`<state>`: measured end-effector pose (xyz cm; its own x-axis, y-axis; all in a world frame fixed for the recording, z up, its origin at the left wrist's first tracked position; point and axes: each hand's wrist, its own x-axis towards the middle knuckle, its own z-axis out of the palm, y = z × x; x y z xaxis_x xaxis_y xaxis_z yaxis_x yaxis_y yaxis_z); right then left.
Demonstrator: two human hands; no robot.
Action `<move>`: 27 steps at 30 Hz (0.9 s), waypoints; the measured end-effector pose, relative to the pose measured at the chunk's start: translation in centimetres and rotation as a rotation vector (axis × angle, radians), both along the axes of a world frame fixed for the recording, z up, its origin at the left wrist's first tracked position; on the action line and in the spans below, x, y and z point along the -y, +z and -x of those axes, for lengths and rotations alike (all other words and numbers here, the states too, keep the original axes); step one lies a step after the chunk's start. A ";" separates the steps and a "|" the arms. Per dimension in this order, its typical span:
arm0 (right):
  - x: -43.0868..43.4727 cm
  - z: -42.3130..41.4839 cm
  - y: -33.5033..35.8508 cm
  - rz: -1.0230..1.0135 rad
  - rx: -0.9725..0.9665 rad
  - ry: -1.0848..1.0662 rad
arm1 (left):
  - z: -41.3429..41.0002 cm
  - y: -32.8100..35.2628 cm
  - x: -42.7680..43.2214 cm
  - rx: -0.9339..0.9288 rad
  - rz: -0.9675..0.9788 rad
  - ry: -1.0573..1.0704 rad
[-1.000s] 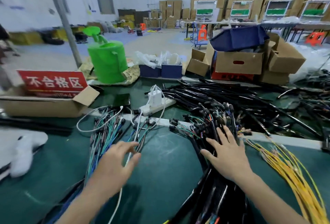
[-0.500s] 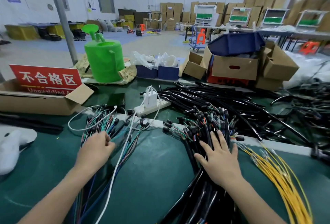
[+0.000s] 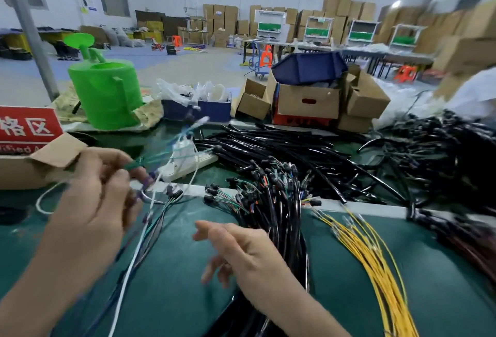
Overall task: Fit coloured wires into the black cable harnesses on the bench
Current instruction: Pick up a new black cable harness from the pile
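My left hand is raised above the green bench and pinches a few thin coloured wires, green and blue, whose blurred ends point up and to the right. More coloured wires trail below that hand on the mat. My right hand hovers with loosely spread fingers just left of the bundle of black cable harnesses and holds nothing. Loose yellow wires fan out to the right of the bundle.
A big heap of black cables covers the bench behind. A white power strip, a green watering can, cardboard boxes and a red sign on a box stand along the back.
My left hand has lifted off the wire pile with a few coloured wires pinched in it. My right hand has come off the black harness bundle and moved left. The camera has tilted up.
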<state>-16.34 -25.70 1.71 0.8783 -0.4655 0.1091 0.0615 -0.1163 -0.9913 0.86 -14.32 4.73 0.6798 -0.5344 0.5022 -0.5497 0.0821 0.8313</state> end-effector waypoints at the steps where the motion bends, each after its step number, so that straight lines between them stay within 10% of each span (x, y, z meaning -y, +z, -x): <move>1: -0.6 -0.3 0.9 -0.069 0.047 0.033 | 2.7 0.3 0.7 0.091 -0.012 -0.105; 5: -0.2 0.7 2.9 -0.414 0.148 -0.240 | 8.7 -0.9 2.2 0.153 -0.135 -0.486; 14: 5.0 6.3 3.3 -0.539 0.139 -0.287 | 4.9 -3.5 -2.0 0.177 -0.480 -0.516; 20: 9.2 6.6 2.5 -0.532 -0.181 -0.146 | 3.8 -4.7 -2.0 0.197 -0.694 -0.597; 27: 12.0 8.4 -3.6 -0.408 -0.463 -0.567 | 2.3 -8.2 -1.9 0.307 -0.825 -0.532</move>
<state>-24.78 -37.72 -1.89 0.4135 -0.7752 -0.4776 -0.3221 0.3661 -0.8731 -1.44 -12.37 -3.42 0.1588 -0.9863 -0.0453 -0.8073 -0.1561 0.5691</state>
